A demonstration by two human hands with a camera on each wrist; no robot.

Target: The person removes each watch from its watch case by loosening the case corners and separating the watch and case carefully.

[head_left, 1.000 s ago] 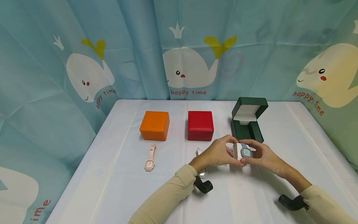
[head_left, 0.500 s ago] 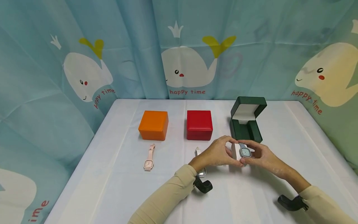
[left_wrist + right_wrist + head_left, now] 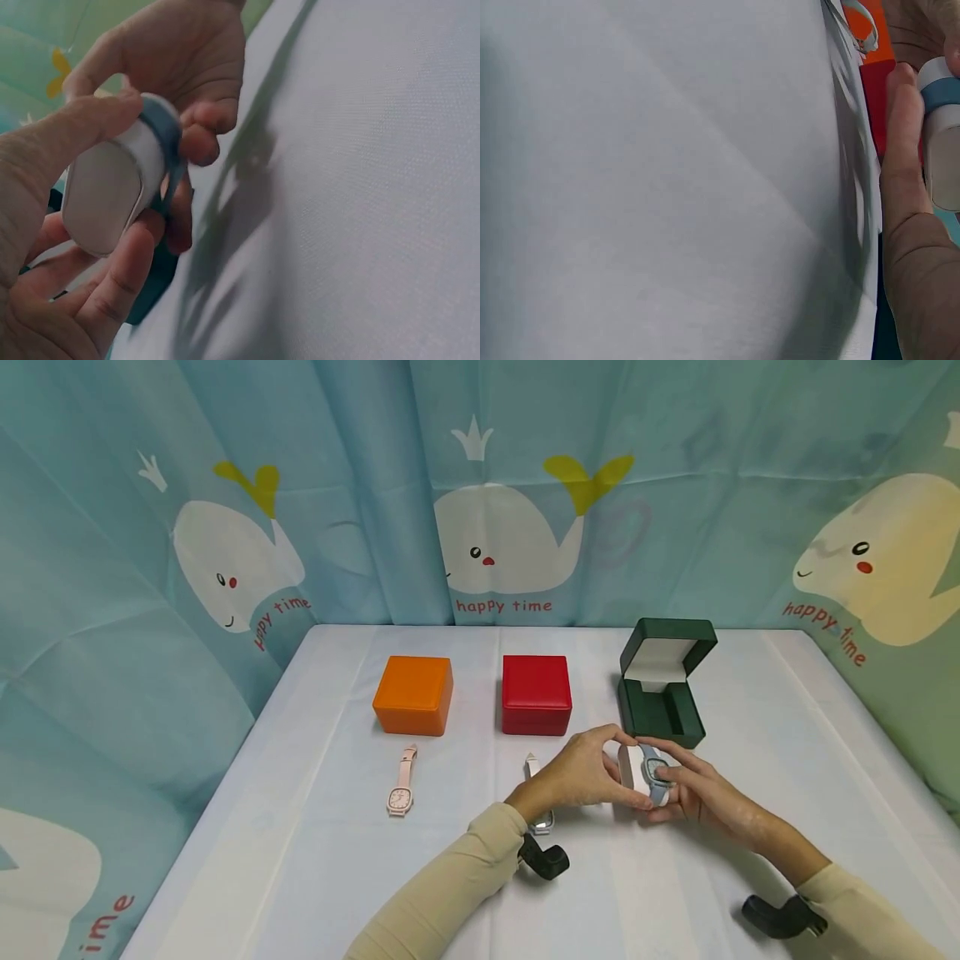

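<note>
In the head view, both hands meet over the table in front of the open green watch box (image 3: 634, 710). My left hand (image 3: 581, 773) grips a white watch cushion (image 3: 631, 768) by its end, thumb and fingers on opposite sides. Around that cushion runs a light-blue wristwatch (image 3: 660, 794), its strap (image 3: 163, 124) visible as a band in the left wrist view. My right hand (image 3: 712, 795) holds the watch from the right, thumb on the dial and fingers around the strap. Its fingers also show beside the cushion (image 3: 945, 161) in the right wrist view.
Closed orange (image 3: 412, 693) and red (image 3: 536, 693) boxes stand left of the green one. A pink wristwatch (image 3: 401, 800) lies before the orange box. A white wristwatch (image 3: 543, 824) lies partly hidden under my left forearm. A whale-print curtain (image 3: 360, 560) hangs behind the table.
My right hand has shifted its hold: the thumb has moved up onto the dial and the fingers lower. The watch and cushion have turned slightly, showing more blue strap. The left hand keeps its grip.
</note>
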